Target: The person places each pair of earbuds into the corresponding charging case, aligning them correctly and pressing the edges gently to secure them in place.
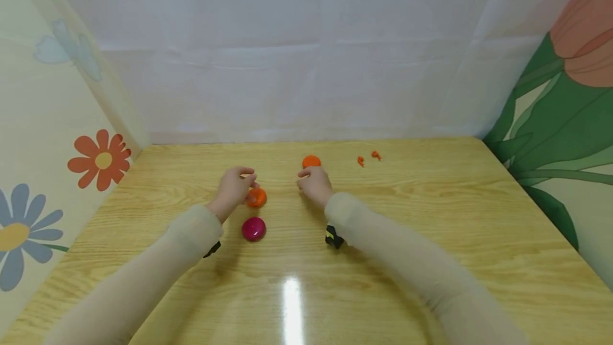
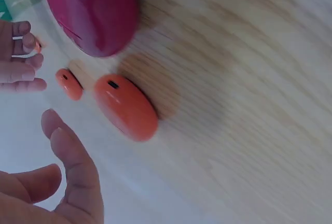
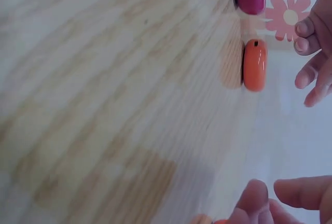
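In the head view my left hand (image 1: pixel 235 189) hovers beside a round, glossy orange case (image 1: pixel 256 197); the left wrist view shows a gap between its loosely bent fingers and this case (image 2: pixel 127 109), which has a small black slot. A magenta round case (image 1: pixel 253 229) lies nearer to me. Just short of a second orange case (image 1: pixel 312 162) is my right hand (image 1: pixel 316 183), its fingers loosely bent, and it partly covers that case's near edge. The left wrist view shows the second case (image 2: pixel 68 84) apart from the right fingers. Neither hand holds anything.
Two small orange earbuds (image 1: pixel 369 158) lie apart on the wooden table (image 1: pixel 431 212), toward its back right. A white cloth (image 1: pixel 306 68) hangs behind the table, and flower-patterned panels (image 1: pixel 565 121) stand at both sides. Dark wrist devices (image 1: pixel 333 237) show under the sleeves.
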The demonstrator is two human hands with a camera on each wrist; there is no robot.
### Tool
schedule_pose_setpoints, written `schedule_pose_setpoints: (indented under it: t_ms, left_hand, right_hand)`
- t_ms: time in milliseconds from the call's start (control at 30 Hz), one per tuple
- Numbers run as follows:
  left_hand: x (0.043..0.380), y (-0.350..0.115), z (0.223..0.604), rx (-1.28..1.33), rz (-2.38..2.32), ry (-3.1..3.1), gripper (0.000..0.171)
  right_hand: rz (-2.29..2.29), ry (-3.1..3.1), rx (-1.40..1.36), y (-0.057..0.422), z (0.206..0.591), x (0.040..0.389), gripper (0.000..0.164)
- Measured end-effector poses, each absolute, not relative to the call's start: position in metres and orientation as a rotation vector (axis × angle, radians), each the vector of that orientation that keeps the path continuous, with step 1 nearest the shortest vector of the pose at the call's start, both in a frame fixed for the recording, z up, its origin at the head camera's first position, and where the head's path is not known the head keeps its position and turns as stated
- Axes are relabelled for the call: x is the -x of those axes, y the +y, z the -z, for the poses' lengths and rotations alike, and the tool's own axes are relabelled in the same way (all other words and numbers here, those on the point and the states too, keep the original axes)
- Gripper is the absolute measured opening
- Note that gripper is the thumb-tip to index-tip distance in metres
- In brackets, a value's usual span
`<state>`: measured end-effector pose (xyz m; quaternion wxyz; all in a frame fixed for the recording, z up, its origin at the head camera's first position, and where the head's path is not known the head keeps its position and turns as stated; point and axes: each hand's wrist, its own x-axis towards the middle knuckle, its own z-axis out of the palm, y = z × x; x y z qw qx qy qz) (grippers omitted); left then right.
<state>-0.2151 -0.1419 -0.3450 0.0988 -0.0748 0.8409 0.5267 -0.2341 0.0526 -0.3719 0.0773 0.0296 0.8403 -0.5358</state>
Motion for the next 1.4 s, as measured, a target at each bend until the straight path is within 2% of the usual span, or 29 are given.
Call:
schedule_pose_setpoints:
  t_ms: [500,900,1400]
  left_hand:
    - [0.226,-0.098,0.349,0.178,-1.644,2.380,0.045]
    - [0.237,-0.072,0.355,0.215,-1.679,2.323,0.047]
    - [0.255,-0.045,0.363,0.355,-1.822,2.155,0.058]
  right_hand:
    - [1.607,2.543,-0.208,0.078,0.369,0.241,0.031]
    - [1.725,2.400,-0.351,0.090,0.375,0.252,0.049]
    - [1.841,2.197,-0.290,0.104,0.381,0.267,0.059]
